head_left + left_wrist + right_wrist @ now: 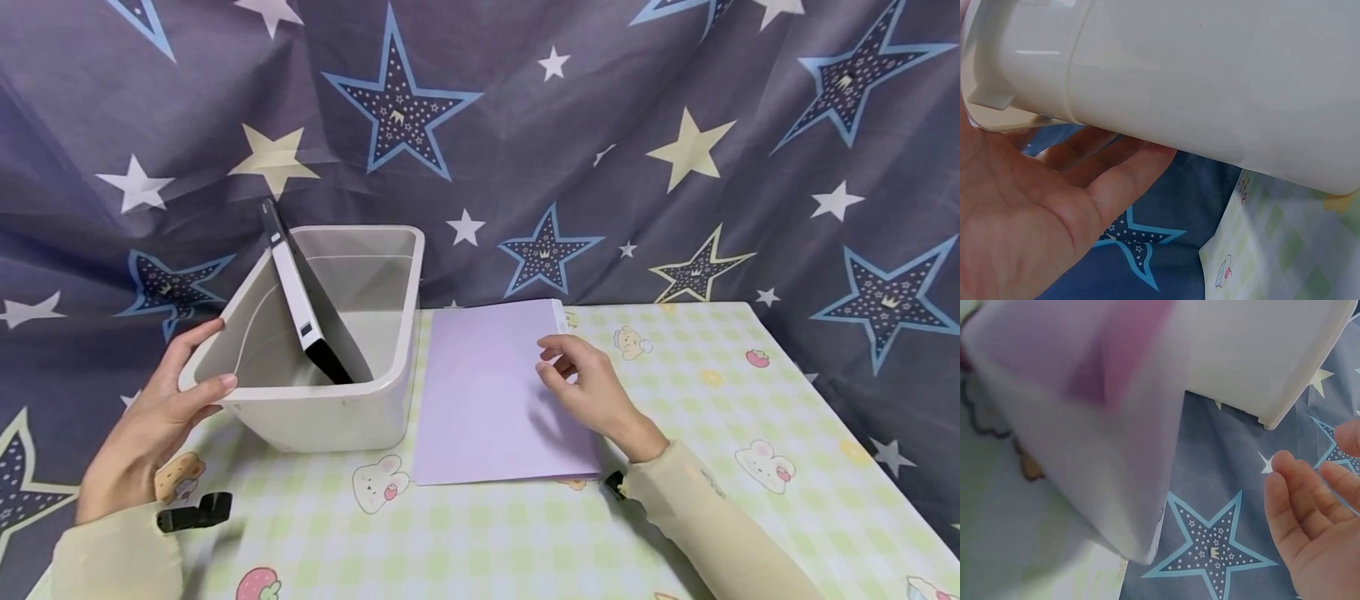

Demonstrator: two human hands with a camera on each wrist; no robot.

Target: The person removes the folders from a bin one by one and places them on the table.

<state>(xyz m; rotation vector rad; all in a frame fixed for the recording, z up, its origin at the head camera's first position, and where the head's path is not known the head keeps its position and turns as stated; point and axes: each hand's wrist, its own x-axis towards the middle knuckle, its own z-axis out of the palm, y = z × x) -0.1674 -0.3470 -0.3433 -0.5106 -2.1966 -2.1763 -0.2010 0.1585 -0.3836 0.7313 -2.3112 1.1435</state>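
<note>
A light grey plastic bin (322, 417) stands at the left of the table. My left hand (161, 408) grips its near left corner, thumb on the front rim and fingers along the left side. In the left wrist view, fingers (1129, 169) lie under the bin's rim. A dark binder with a white spine (296, 287) leans tilted inside the bin, its top sticking out above the rim. Right of the bin, a lilac folder (487, 392) lies flat. Above the folder's right edge is my right hand (588, 387), fingers loosely bent, holding nothing.
A checked tablecloth (697, 500) with cartoon prints covers the table. Behind it hangs a dark star-patterned curtain (480, 183), close to the table's back edge. A black strap (195, 512) sits on the left wrist.
</note>
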